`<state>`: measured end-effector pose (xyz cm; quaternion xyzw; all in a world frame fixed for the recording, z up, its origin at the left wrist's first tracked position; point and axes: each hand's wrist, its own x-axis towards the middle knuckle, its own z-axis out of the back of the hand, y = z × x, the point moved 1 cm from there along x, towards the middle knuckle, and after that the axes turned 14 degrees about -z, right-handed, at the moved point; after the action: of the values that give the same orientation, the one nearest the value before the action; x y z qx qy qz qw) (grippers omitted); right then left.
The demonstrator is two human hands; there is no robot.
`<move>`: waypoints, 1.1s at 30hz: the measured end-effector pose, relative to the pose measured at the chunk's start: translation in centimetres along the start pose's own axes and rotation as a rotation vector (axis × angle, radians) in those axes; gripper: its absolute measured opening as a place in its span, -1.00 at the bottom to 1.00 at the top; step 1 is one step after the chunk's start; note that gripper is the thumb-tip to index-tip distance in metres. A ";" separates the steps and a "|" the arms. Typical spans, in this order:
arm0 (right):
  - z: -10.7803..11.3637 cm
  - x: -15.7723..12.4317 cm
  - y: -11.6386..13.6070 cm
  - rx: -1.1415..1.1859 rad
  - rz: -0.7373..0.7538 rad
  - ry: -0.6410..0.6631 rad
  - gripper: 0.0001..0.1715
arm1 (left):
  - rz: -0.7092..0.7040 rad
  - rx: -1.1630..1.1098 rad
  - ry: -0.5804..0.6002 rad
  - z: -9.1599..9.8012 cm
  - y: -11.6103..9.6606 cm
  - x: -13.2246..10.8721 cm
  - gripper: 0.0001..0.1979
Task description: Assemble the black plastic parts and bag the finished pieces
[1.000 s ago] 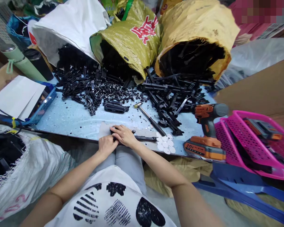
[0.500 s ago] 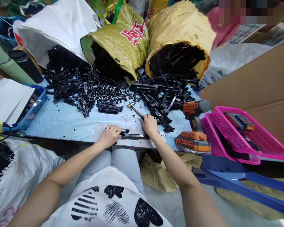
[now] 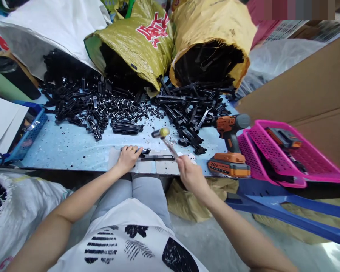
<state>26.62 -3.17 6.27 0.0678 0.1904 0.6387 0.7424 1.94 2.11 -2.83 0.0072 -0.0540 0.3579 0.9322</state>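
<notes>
My left hand (image 3: pixel 127 158) presses down on the left end of a long black plastic part (image 3: pixel 155 156) that lies on a grey pad (image 3: pixel 153 166) at the table's near edge. My right hand (image 3: pixel 188 172) is closed round the handle of a small hammer (image 3: pixel 164 138). The hammer is lifted off the table, its head up above the black part. The fingers of my left hand are curled over the part's end.
Three open sacks (image 3: pixel 147 45) spill heaps of black plastic parts (image 3: pixel 96 109) across the blue table (image 3: pixel 73 145). An orange cordless drill (image 3: pixel 229 147) stands to the right, beside pink baskets (image 3: pixel 289 158). A blue basket (image 3: pixel 28 132) sits at the left.
My right hand left the black part, reached to the hammer lying on the table, took it and raised it over the part. My left hand stayed on the part's left end.
</notes>
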 end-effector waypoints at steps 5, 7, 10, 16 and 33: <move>-1.3 -2.2 0.4 -0.112 -0.030 0.065 -0.58 | -0.022 0.021 -0.011 0.0 0.0 -0.1 -0.60; -1.4 -2.4 0.5 -0.109 -0.049 0.027 -0.58 | -0.020 0.026 -0.013 0.0 0.0 -0.1 -0.60; -1.7 -2.0 0.4 -0.190 -0.054 0.130 -0.60 | -0.025 0.037 -0.019 0.0 0.1 -0.1 -0.62; -1.1 3.2 -0.8 -0.286 -0.084 -0.144 -0.50 | -0.239 0.075 -0.045 0.8 1.0 -1.3 -0.53; -1.4 4.8 1.9 -0.014 0.854 -0.005 -0.26 | -0.252 -0.265 -0.269 5.7 1.4 0.2 -0.40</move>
<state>24.83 1.59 4.69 0.1370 0.1389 0.8900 0.4122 0.61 2.99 2.84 -0.0609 -0.2229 0.2242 0.9468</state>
